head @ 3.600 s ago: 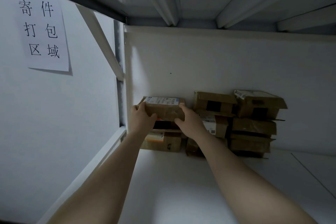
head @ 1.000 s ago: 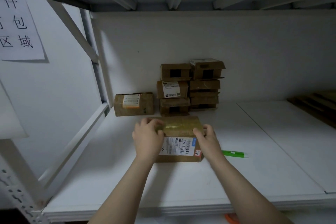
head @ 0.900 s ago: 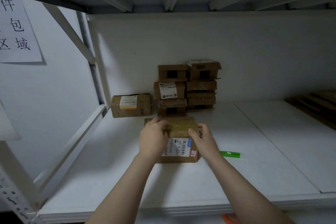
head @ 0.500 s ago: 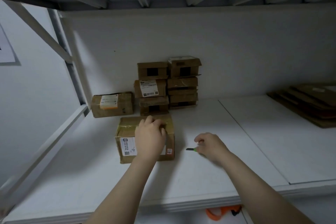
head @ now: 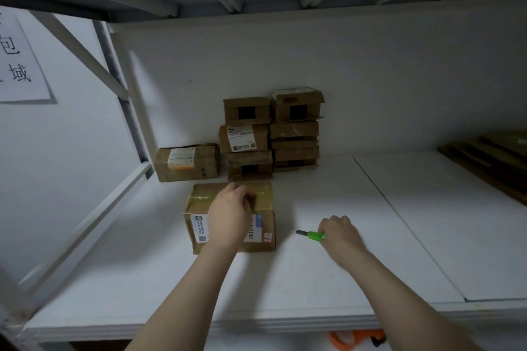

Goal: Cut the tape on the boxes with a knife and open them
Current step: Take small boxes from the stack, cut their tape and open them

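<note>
A taped brown cardboard box (head: 263, 202) with a white shipping label lies on the white shelf (head: 328, 273) in front of me. My left hand (head: 229, 215) rests on top of it, fingers curled over the far part of its top. To the right of the box, my right hand (head: 340, 232) grips a green-handled knife (head: 310, 234); its dark tip points left toward the box and is clear of it.
Several more taped boxes (head: 272, 134) are stacked against the back wall, with one single box (head: 188, 162) lying to their left. Flattened cardboard (head: 490, 159) lies at the far right. A paper sign (head: 20, 65) hangs on the left wall. An orange object (head: 356, 338) shows below the shelf edge.
I carried the box from the back stack down to the shelf front. My right hand left the box, reached right and picked up the green knife. My left hand stayed on the box.
</note>
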